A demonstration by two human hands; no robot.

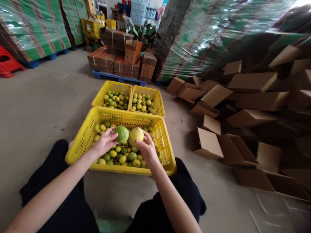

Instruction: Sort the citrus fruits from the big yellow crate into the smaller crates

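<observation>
My left hand (106,141) is closed around a green lemon (121,134), held by its left side. A pale yellow lemon (136,136) is gripped in my right hand (147,147), thumb in front and fingers behind. The two fruits are side by side, nearly touching, above a large yellow plastic crate (82,142). Inside that crate lie many green and yellow lemons (122,159), partly hidden by my hands. The crate sits on the floor between my knees.
Two smaller yellow crates, left (97,97) and right (160,103), hold more lemons beyond the big one. Loose cardboard boxes (210,142) pile up on the right. Bundled flat cartons (102,61) rest on a blue pallet (119,78). A person (125,22) is in the background.
</observation>
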